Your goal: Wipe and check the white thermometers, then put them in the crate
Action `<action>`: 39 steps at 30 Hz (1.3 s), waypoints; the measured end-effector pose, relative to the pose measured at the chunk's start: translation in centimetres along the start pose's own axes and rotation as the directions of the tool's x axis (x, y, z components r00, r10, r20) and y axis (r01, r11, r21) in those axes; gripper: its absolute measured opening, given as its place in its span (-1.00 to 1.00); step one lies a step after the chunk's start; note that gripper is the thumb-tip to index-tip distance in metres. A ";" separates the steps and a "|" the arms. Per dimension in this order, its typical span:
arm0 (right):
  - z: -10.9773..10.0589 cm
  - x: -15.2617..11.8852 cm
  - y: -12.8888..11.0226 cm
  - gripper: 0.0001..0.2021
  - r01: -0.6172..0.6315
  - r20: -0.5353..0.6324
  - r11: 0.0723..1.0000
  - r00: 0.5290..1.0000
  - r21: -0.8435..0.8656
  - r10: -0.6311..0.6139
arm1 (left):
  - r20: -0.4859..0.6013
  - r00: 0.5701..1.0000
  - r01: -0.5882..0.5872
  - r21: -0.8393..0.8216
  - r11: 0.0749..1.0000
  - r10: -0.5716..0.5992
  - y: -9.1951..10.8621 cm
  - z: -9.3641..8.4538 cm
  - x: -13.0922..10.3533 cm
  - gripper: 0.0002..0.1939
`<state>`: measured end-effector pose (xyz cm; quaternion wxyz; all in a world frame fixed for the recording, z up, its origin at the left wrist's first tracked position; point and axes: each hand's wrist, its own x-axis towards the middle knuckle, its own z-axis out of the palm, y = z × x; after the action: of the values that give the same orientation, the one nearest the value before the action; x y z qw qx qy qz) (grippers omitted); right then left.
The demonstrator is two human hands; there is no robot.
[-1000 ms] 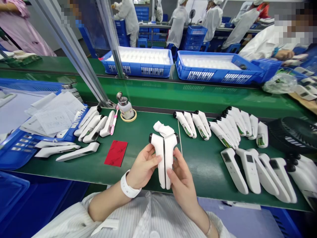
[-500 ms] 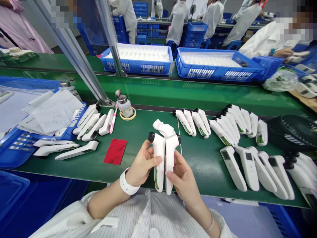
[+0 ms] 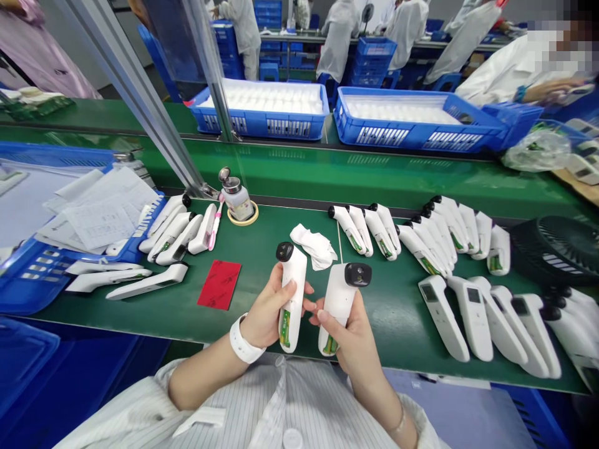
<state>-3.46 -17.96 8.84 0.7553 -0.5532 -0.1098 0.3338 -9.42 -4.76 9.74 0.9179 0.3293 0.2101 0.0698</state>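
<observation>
My left hand (image 3: 267, 307) is closed around a white infrared thermometer (image 3: 293, 293) with a black sensor head pointing up and left. A green circuit board shows in the open lower part of its handle. In my right hand (image 3: 358, 330) is a second infrared thermometer (image 3: 337, 296), its black head turned to the right and a strip of green board visible near its bottom end. The two stand upright side by side, a gap between them, with fingertips of both hands close together there. Just beyond them lies a crumpled white cloth (image 3: 314, 247).
More white thermometers lie in groups at right (image 3: 472, 312) and left (image 3: 171, 234). A red square pad (image 3: 219, 285), a pump bottle (image 3: 235, 198) and a pink toothbrush (image 3: 216, 223) are on the green bench. Blue baskets (image 3: 262, 125) stand behind; a black fan (image 3: 556, 249) sits far right.
The two thermometers, held close together before, have moved apart. The right one has turned, so its black front and its board now show. The white cloth is less covered.
</observation>
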 end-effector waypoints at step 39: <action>-1.5 0.3 0.3 -0.67 -0.158 0.195 0.946 0.975 0.282 0.105 | 0.144 0.990 0.014 -0.122 0.992 0.003 0.9 0.0 -0.5 -0.56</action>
<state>-2.51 -18.88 7.95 0.7926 -0.4083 -0.0881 0.4441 -9.85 -4.19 10.41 0.9494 0.2759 0.1394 0.0560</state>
